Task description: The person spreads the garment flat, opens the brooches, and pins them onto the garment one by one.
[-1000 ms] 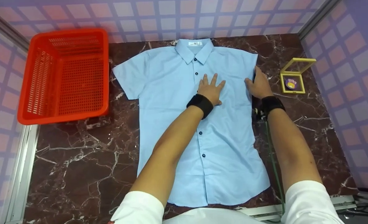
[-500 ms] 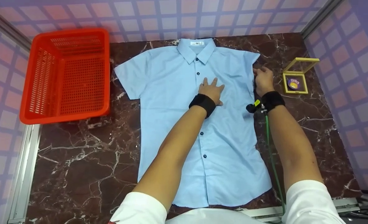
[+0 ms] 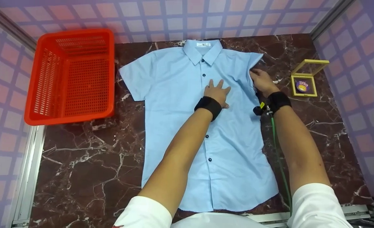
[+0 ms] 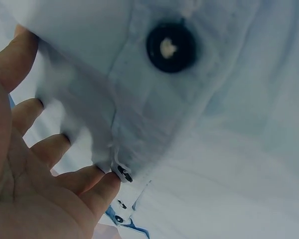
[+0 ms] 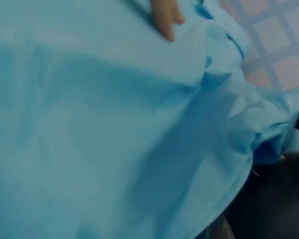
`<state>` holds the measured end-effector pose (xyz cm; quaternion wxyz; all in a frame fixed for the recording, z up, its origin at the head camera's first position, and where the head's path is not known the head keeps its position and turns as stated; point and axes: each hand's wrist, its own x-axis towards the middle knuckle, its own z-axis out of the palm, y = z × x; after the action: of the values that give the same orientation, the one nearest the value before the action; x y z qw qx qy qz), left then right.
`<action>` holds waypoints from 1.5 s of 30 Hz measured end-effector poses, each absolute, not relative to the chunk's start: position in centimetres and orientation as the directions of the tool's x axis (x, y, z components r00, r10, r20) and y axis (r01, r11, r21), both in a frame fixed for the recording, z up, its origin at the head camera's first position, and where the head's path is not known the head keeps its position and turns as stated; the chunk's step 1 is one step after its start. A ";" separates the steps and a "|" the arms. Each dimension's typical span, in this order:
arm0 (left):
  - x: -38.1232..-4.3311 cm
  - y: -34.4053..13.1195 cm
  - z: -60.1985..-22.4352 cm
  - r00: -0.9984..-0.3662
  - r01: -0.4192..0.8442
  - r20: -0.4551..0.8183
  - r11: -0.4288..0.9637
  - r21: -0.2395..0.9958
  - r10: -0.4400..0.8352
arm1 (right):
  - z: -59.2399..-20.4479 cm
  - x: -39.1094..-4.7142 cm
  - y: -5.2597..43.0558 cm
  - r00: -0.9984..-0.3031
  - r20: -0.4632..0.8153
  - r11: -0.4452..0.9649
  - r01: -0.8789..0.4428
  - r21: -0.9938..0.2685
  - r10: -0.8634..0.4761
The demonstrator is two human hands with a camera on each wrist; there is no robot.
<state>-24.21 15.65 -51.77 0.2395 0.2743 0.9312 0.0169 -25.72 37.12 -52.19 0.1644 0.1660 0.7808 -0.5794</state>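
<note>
A light blue short-sleeved shirt (image 3: 174, 126) lies front up on the table, its dark buttons running down the middle. My left hand (image 3: 217, 95) rests on the chest just right of the button row, fingers spread; the left wrist view shows its fingertips on the cloth below a button (image 4: 171, 48). With its fingertips my right hand (image 3: 263, 81) grips the shirt's right side edge just under the sleeve (image 3: 254, 60). Folds run inward from that grip. In the right wrist view the bunched cloth (image 5: 259, 119) meets the darkened right hand (image 5: 274, 199).
At the left back stands a red plastic basket (image 3: 111, 79). A small yellow-framed case (image 3: 316, 85) stands with its lid up on the right, a round purple badge (image 3: 302, 86) inside. Tiled-pattern walls border the dark marble table (image 3: 79, 171). A green cable (image 3: 278, 155) trails from my right wrist.
My right hand has drawn the shirt's side edge inward, to the left, and the sleeve has folded up into a point. My left hand has stayed on the chest.
</note>
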 end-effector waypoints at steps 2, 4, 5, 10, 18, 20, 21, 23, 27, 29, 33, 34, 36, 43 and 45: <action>-24.3 15.8 -51.9 -0.736 0.498 -0.437 0.851 0.167 0.517 | -52.2 -25.8 36.7 -0.911 -0.406 0.364 0.405 -0.839 0.076; -24.3 15.8 -51.9 -0.738 0.494 -0.438 0.853 0.169 0.514 | -52.2 -25.8 36.4 -0.919 -0.382 0.380 0.387 -0.840 0.092; -24.3 15.7 -51.8 -0.739 0.492 -0.435 0.853 0.172 0.514 | -52.2 -25.7 36.3 -0.918 -0.382 0.371 0.393 -0.841 0.108; -23.7 15.1 -51.0 -0.746 0.510 -0.392 0.840 0.184 0.538 | -51.8 -25.5 36.7 -0.888 -0.394 0.237 0.446 -0.863 0.237; -23.2 14.6 -50.5 -0.751 0.516 -0.372 0.837 0.185 0.545 | -51.1 -24.9 39.4 -0.853 -0.286 0.240 0.417 -0.877 0.436; -23.3 14.7 -50.6 -0.752 0.514 -0.375 0.839 0.179 0.541 | -51.1 -24.7 39.9 -0.853 -0.245 0.280 0.402 -0.872 0.461; -23.3 14.7 -50.6 -0.752 0.516 -0.379 0.840 0.170 0.539 | -51.0 -24.7 40.1 -0.851 -0.229 0.298 0.399 -0.867 0.473; -23.3 14.9 -50.8 -0.750 0.518 -0.387 0.841 0.160 0.536 | -51.0 -24.5 40.4 -0.843 -0.202 0.319 0.395 -0.861 0.499; -23.3 15.0 -50.8 -0.742 0.525 -0.397 0.836 0.158 0.541 | -50.8 -24.1 41.1 -0.826 -0.195 0.283 0.388 -0.877 0.528; -23.2 15.0 -50.7 -0.740 0.529 -0.390 0.832 0.166 0.548 | -50.9 -23.9 41.5 -0.824 -0.214 0.242 0.385 -0.891 0.524; -23.1 15.0 -50.6 -0.734 0.539 -0.383 0.824 0.174 0.561 | -50.9 -23.5 42.0 -0.848 -0.235 0.184 0.357 -0.916 0.476; -23.1 15.0 -50.6 -0.733 0.541 -0.384 0.824 0.172 0.561 | -50.8 -23.4 42.1 -0.855 -0.241 0.170 0.351 -0.921 0.459; -23.1 15.0 -50.6 -0.731 0.540 -0.388 0.823 0.173 0.561 | -50.4 -23.2 42.0 -0.873 -0.245 0.133 0.327 -0.936 0.421; -23.0 14.7 -50.3 -0.738 0.527 -0.390 0.831 0.179 0.551 | -49.4 -22.6 41.5 -0.942 -0.217 0.054 0.238 -0.970 0.258; -23.0 14.6 -50.3 -0.738 0.524 -0.391 0.832 0.181 0.550 | -49.7 -22.5 41.7 -0.955 -0.170 0.099 0.199 -0.975 0.244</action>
<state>-23.02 14.63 -50.28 0.2188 0.2879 0.9318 0.0296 -22.55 41.73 -49.71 -0.0171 0.1493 0.7411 -0.6543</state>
